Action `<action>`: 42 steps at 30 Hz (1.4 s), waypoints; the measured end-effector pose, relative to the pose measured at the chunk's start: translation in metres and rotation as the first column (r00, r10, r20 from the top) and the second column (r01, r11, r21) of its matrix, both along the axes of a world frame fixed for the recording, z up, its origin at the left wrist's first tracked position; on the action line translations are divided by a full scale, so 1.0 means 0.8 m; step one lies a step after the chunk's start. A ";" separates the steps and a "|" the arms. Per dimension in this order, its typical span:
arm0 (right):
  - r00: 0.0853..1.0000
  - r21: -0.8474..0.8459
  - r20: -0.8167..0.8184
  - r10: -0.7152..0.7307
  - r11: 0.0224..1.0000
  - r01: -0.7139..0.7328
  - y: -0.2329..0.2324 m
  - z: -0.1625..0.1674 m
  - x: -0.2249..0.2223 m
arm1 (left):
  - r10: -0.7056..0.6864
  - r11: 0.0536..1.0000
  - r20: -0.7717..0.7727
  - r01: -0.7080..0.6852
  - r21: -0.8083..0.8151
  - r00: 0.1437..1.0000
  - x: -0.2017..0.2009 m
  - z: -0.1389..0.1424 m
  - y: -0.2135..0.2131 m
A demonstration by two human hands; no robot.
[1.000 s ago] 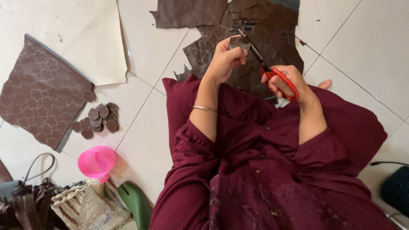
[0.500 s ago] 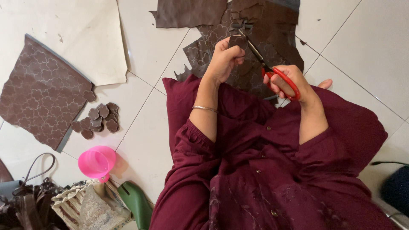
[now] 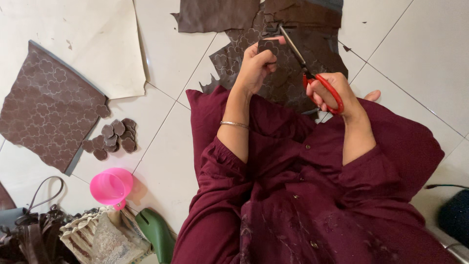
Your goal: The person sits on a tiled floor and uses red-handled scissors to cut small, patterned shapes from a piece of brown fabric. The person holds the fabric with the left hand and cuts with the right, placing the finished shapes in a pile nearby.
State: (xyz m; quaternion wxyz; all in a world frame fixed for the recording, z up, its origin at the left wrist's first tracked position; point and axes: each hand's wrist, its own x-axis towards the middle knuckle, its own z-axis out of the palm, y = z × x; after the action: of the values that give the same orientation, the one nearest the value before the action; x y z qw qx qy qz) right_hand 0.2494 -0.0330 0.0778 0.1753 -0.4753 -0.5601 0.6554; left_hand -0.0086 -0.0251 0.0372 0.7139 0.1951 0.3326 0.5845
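Two hands cut a small shape out of a brown sheet on the floor.

Head view: the left hand (image 3: 255, 66) pinches the small brown piece (image 3: 268, 46) between thumb and fingers, far in the middle. The right hand (image 3: 331, 90) has its fingers in the red handles of the scissors (image 3: 312, 73), whose blades meet the piece. Under both hands lies the big brown sheet (image 3: 293, 63) with flower shapes pressed in it. It looks thin, soft and bendy, so I think it needs a tight pinch close to the cut line. On the left sits a pile of cut flower pieces (image 3: 111, 139), and nearer, a pink cup (image 3: 111, 187).
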 end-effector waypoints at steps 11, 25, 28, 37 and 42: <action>0.993 0.235 0.077 0.089 0.966 -0.105 -0.004 -0.003 -0.021 | 0.007 0.999 -0.093 -0.010 -0.038 0.996 0.007 -0.013 0.005; 0.993 0.223 0.055 0.105 0.968 -0.115 -0.008 -0.004 -0.032 | -0.013 1.000 -0.194 0.012 -0.007 0.981 0.024 -0.023 0.005; 0.990 0.228 0.026 0.135 0.964 -0.138 -0.007 -0.003 -0.031 | 0.002 1.000 -0.205 -0.005 -0.015 0.979 0.023 -0.021 0.005; 0.992 0.207 0.024 0.125 0.970 -0.127 -0.009 0.000 -0.036 | -0.007 1.000 -0.188 0.003 -0.019 0.982 0.024 -0.017 0.004; 0.991 0.206 0.034 0.131 0.969 -0.135 -0.008 -0.001 -0.036 | -0.005 1.000 -0.184 0.004 -0.004 0.983 0.024 -0.016 0.003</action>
State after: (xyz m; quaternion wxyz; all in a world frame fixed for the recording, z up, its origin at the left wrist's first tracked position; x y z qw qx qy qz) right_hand 0.2208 -0.0394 0.0773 0.1741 -0.4223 -0.6579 0.5987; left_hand 0.0109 -0.0226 0.0243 0.6818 0.2476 0.3979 0.5617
